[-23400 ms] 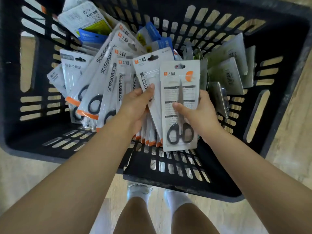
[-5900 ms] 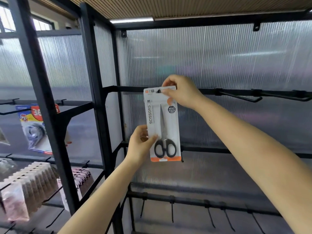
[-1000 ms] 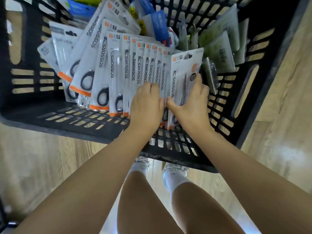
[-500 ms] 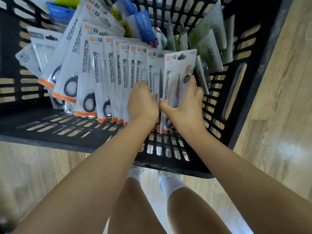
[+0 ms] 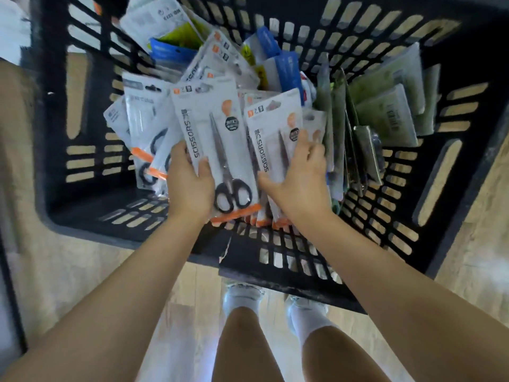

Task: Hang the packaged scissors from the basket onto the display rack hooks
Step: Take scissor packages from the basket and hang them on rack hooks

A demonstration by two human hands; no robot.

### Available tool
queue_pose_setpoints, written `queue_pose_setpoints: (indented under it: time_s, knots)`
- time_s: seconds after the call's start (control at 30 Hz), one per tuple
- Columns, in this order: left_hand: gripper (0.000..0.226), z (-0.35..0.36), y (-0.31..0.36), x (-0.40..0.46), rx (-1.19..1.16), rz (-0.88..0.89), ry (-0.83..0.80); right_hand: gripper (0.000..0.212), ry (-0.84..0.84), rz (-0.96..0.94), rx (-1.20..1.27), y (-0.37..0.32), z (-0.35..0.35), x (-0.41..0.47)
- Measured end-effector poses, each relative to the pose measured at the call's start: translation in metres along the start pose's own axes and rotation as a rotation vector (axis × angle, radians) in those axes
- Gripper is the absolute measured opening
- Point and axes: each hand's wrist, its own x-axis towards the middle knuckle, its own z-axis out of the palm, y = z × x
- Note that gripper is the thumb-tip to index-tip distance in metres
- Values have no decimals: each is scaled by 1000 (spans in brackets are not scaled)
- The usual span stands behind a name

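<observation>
I look down into a black slatted basket full of packaged goods. My left hand grips a white scissors pack with an orange bottom strip and black handles, thumb on its front, lifted clear of the stack. My right hand grips the upright stack of scissors packs, fingers over the front one, thumb at its left edge. More scissors packs lean at the left behind my left hand. The display rack is out of view.
Blue and yellow packets lie at the back of the basket, and grey-green packets stand along its right side. The basket sits on a pale wooden floor. My legs and white socks show below the near rim.
My left hand has pulled one scissors pack out of the fanned row and turned it face up. The right hand has gathered the remaining packs. The camera has shifted closer.
</observation>
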Motion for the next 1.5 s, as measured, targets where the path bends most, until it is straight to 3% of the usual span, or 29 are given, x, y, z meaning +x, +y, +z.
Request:
queue_pose_setpoints:
  time_s: [0.17, 0.3, 0.5, 0.97, 1.27, 1.33, 1.43, 1.5]
  knots:
    - [32, -4, -12, 12, -96, -48, 12, 98, 71, 23, -112, -4, 15, 10]
    - [29, -4, -13, 12, -188, -90, -5, 100, 44, 34, -10, 3, 17, 11]
    - [8, -11, -11, 15, -355, -231, -34, 91, 108, 27, -59, 0, 9, 9]
    - [15, -36, 6, 10, -530, -224, -69, 73, 145, -80, 250, -31, -17, 1]
    - [16, -159, 71, -59, -691, -150, 114, 79, 67, -315, 237, -145, -121, -58]
    - [6, -204, 87, -89, -742, -147, 167, 79, 37, -390, 216, -188, -152, -91]
    - [17, -278, 116, -142, -825, -138, 217, 77, -19, -534, 247, -254, -195, -157]
    - [8, -332, 136, -191, -898, -151, 291, 74, -79, -619, 314, -297, -216, -207]
